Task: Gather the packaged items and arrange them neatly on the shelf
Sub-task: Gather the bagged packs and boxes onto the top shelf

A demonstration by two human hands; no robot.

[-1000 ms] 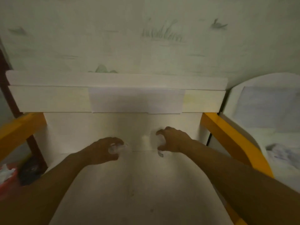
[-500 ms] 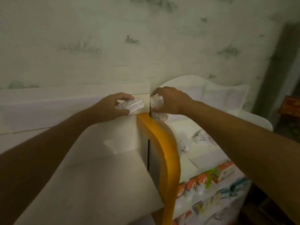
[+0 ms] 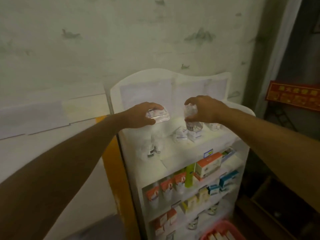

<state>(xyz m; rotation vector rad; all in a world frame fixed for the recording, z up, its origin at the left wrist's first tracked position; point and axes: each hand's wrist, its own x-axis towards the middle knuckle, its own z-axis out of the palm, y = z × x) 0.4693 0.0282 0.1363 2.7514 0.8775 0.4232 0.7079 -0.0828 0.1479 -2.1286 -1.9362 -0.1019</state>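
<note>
At the far left a pale wall panel (image 3: pixel 34 115) runs back to an orange upright edge (image 3: pixel 112 161) that stands just beside the white shelf unit (image 3: pixel 173 78).

The left forearm reaches in from the near left, rising toward the top shelf. The left hand (image 3: pixel 138 116) is palm down, its fingers curled over the far edge and its thumb under the near edge of a flat clear plastic packet (image 3: pixel 158 115). The packet's long axis runs left to right and lies roughly level, above the left part of the top shelf board.

Below it, on that board, a small crumpled clear packet with a dark label (image 3: pixel 152 149) lies near the front. Further right, a loose group of small white packets (image 3: pixel 187 134) lies toward the middle.

The right hand (image 3: pixel 204 110) comes in from the near right, wrist bent, fingers wrapped from above around a clear crinkled packet with a barcode label (image 3: pixel 190 116). This packet hangs upright, long axis vertical, label end down, just above the white packets.

On the lower shelves stand rows of orange-and-white boxes (image 3: pixel 166 186) and blue-and-white boxes (image 3: pixel 226 181), and a red plastic basket (image 3: pixel 223 229) sits at the near bottom.
</note>
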